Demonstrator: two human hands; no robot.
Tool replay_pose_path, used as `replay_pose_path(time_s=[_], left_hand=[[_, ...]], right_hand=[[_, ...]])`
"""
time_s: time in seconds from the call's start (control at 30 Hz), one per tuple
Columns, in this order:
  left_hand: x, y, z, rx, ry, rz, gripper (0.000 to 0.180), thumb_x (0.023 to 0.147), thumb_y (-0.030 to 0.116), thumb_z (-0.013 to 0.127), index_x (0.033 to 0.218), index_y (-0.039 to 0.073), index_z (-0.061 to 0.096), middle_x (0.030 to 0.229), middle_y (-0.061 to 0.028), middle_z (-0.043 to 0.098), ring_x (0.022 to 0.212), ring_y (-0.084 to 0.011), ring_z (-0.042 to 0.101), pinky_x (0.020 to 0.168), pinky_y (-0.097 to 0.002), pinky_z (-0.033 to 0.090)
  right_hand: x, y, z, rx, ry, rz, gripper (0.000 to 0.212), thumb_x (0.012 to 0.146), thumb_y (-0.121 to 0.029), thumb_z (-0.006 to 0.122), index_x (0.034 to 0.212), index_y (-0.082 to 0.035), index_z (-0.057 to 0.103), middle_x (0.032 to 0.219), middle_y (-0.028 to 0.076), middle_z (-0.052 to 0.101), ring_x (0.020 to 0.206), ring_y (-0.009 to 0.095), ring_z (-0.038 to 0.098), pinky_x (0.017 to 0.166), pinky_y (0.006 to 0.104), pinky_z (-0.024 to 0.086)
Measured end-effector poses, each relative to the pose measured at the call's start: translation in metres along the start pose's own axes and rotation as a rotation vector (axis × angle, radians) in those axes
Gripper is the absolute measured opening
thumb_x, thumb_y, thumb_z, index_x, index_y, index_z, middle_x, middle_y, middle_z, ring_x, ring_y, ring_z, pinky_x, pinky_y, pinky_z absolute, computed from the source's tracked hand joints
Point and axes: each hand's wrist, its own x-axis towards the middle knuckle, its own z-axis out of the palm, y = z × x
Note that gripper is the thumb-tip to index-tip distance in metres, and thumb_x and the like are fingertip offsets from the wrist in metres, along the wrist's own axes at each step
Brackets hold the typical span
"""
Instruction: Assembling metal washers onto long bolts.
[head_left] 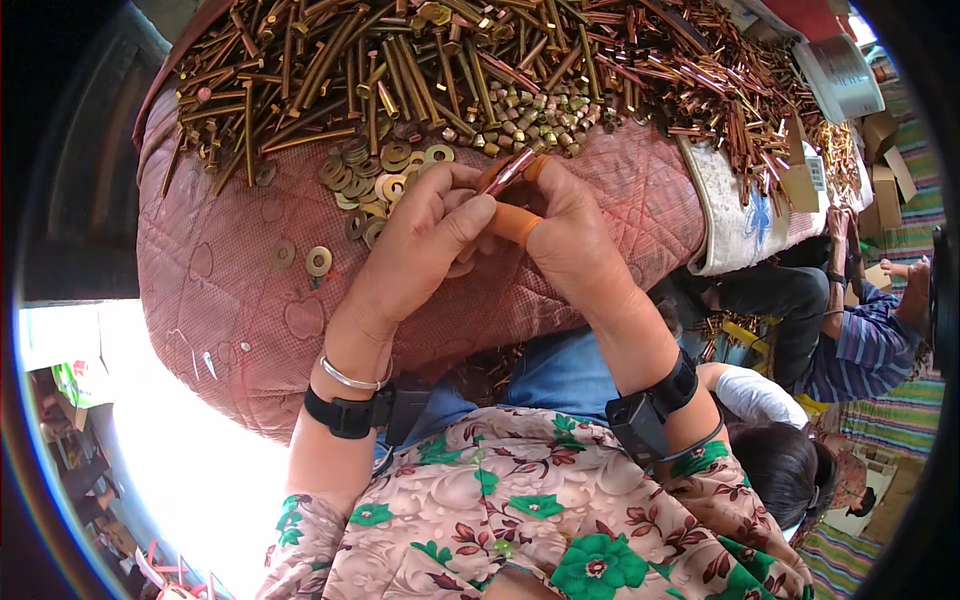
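Note:
In front of me my two hands meet over a shiny copper-coloured metal rod (pixel 508 172), perhaps a bolt or a sleeve; its lower end is hidden by fingers. My left hand (pixel 432 225) is closed on it, thumb along its lower side. Orange covers wrap the thumb and a finger of my right hand (pixel 575 222), which pinches the same piece from the right. Just beyond the hands lie small cone-shaped nuts (pixel 545 118) in a heap. Flat brass-coloured washers (pixel 358 180) are gathered left of my left hand, with a few loose ones nearer me.
Long bolts (pixel 330 70) pile up across the far side of the red quilted cover (pixel 640 200). Shorter copper-coloured pieces (pixel 735 100) spread to the right, near a clear plastic tub (pixel 845 80) and a white cloth (pixel 725 215). Other people (pixel 870 340) sit at the right.

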Motion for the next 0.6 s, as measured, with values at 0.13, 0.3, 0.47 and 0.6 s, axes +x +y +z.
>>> replay_pose_path(time_s=[0.13, 0.3, 0.47, 0.6], left_hand=[[-0.004, 0.000, -0.005, -0.015, 0.079, 0.041, 0.027, 0.092, 0.023, 0.051, 0.111, 0.004, 0.050, 0.075, 0.0015, 0.047, 0.057, -0.0027, 0.037, 0.047, -0.0155, 0.028], [-0.008, 0.004, -0.008, -0.146, 0.119, 0.132, 0.021, 0.094, 0.018, 0.048, 0.106, 0.002, 0.053, 0.079, -0.0012, 0.051, 0.061, -0.0038, 0.042, 0.047, -0.0156, 0.033], [-0.013, 0.004, -0.011, -0.207, 0.223, 0.158, 0.015, 0.093, 0.014, 0.047, 0.101, 0.002, 0.053, 0.080, -0.0025, 0.055, 0.064, -0.0043, 0.046, 0.047, -0.0165, 0.038], [-0.015, 0.000, -0.017, -0.182, 0.176, 0.141, 0.015, 0.093, 0.013, 0.048, 0.101, 0.002, 0.053, 0.077, -0.0005, 0.052, 0.061, -0.0026, 0.042, 0.046, -0.0153, 0.033]], right_hand=[[0.003, 0.001, -0.014, 0.092, 0.035, 0.056, 0.020, 0.079, -0.004, 0.064, 0.097, 0.001, 0.057, 0.082, 0.007, 0.061, 0.077, 0.012, 0.056, 0.069, 0.0252, 0.046], [0.020, 0.019, -0.025, -0.274, 0.213, -0.050, 0.020, 0.081, -0.003, 0.059, 0.101, 0.000, 0.057, 0.083, 0.009, 0.062, 0.078, 0.016, 0.059, 0.071, 0.0284, 0.047], [0.042, 0.026, -0.012, -0.893, 0.258, -0.485, 0.021, 0.077, -0.007, 0.061, 0.097, -0.003, 0.057, 0.090, 0.017, 0.060, 0.084, 0.037, 0.058, 0.075, 0.0417, 0.047], [0.047, 0.018, -0.003, -1.043, 0.199, -0.350, 0.020, 0.076, -0.011, 0.062, 0.093, -0.003, 0.056, 0.092, 0.016, 0.058, 0.085, 0.038, 0.058, 0.074, 0.0451, 0.047]])
